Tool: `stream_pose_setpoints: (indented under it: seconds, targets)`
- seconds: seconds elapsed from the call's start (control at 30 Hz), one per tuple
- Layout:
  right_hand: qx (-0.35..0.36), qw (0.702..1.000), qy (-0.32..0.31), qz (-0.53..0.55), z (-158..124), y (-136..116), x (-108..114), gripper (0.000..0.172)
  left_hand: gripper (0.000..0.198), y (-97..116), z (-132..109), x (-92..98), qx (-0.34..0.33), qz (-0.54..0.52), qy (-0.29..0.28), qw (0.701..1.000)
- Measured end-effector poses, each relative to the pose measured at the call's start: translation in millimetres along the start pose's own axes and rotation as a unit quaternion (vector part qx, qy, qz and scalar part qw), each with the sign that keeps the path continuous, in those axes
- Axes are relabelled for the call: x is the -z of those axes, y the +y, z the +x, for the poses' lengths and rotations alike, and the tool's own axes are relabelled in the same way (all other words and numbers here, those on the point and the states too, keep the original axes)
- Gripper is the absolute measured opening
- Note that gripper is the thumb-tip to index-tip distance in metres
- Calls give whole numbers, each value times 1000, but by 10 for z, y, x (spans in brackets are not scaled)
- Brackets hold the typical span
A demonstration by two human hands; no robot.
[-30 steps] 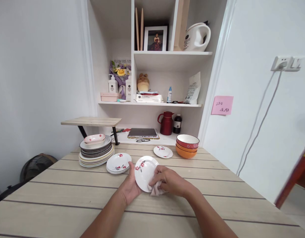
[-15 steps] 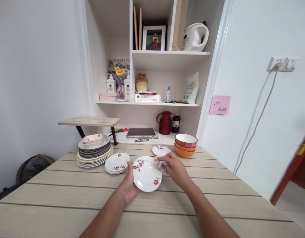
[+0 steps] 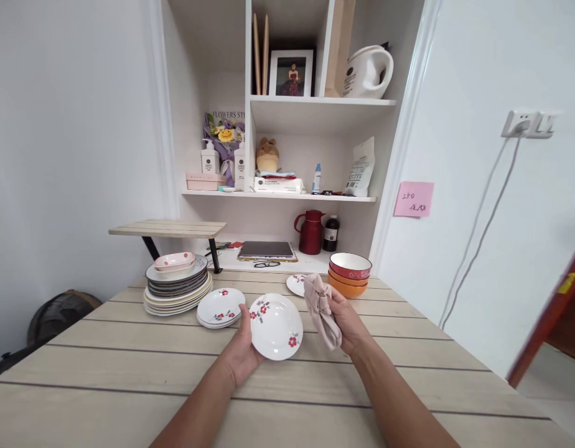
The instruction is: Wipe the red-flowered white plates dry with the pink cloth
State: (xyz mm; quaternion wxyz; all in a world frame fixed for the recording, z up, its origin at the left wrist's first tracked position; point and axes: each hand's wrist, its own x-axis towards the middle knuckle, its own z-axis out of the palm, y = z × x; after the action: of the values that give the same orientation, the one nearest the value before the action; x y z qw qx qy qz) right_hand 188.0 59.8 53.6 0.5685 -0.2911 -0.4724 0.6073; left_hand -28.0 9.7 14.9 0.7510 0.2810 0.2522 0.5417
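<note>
My left hand (image 3: 243, 351) grips a white plate (image 3: 274, 330) with red flowers by its left edge, thumb on the rim and the other fingers underneath. To the right of that plate, my right hand (image 3: 348, 320) is closed on a crumpled pinkish cloth (image 3: 322, 311), held up apart from the plate. Left of my left hand lies a short stack of matching flowered plates (image 3: 221, 305). Another small flowered plate (image 3: 295, 284) rests farther back, partly hidden behind the cloth.
A tall plate stack (image 3: 178, 292) topped by a pink dish (image 3: 174, 261) stands at left, near a small raised shelf (image 3: 168, 228). Stacked bowls (image 3: 349, 274) sit at back right. Behind are glasses (image 3: 267, 264), a laptop (image 3: 266, 249) and a red jug (image 3: 310, 231).
My right hand has drawn the cloth off the plate's right edge, moving right and lifting it so more cloth shows. The left hand and its plate have barely moved.
</note>
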Motion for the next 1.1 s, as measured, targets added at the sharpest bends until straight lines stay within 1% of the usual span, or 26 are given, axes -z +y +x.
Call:
stream_pose_setpoints:
  seconds: [0.17, 0.23, 0.27, 0.3, 0.33, 0.37, 0.43, 0.47, 0.53, 0.57, 0.67, 0.77, 0.9, 1.1]
  targets:
    - [-6, 1000, -4, -19, 0, 9, 16, 37, 82, 0, -21, -39, 8, 3, 12, 1000]
    - [-8, 997, -18, -73, -17, 9, 4, 34, 80, -2, -14, -38, 11, 3, 7, 1000]
    - [1, 991, -33, -127, -29, 10, -9, 32, 80, -3, -10, -36, 10, 3, 2, 1000]
    - [20, 979, -55, -195, -41, 14, -25, 29, 79, -4, -5, -36, 8, 3, -4, 1000]
    - [45, 959, -82, -269, -52, 21, -45, 28, 78, -4, -2, -38, 6, 2, -13, 1000]
    - [73, 932, -111, -336, -62, 32, -68, 29, 79, -4, -1, -43, 4, 1, -24, 1000]
    - [120, 883, -148, -429, -73, 70, -113, 37, 80, -2, -4, -63, 0, -3, -49, 999]
    - [134, 866, -151, -459, -74, 93, -133, 41, 81, -1, -9, -77, -2, -5, -61, 998]
    - [149, 843, -128, -500, -68, 140, -162, 47, 83, 1, -22, -101, -3, -6, -78, 997]
    - [155, 835, -114, -516, -63, 160, -170, 46, 84, 1, -28, -108, -2, -4, -81, 997]
    - [175, 814, -87, -547, -56, 194, -182, 38, 83, -9, -38, -103, 6, 11, -77, 997]
    - [198, 803, -75, -557, -71, 205, -197, 35, 79, -23, -32, -70, 11, 20, -75, 997]
    - [214, 799, -60, -559, -91, 229, -230, 35, 78, -28, -24, -46, 16, 23, -84, 996]
    - [227, 799, -60, -554, -92, 264, -244, 34, 78, -24, -53, -83, 23, 44, -85, 995]
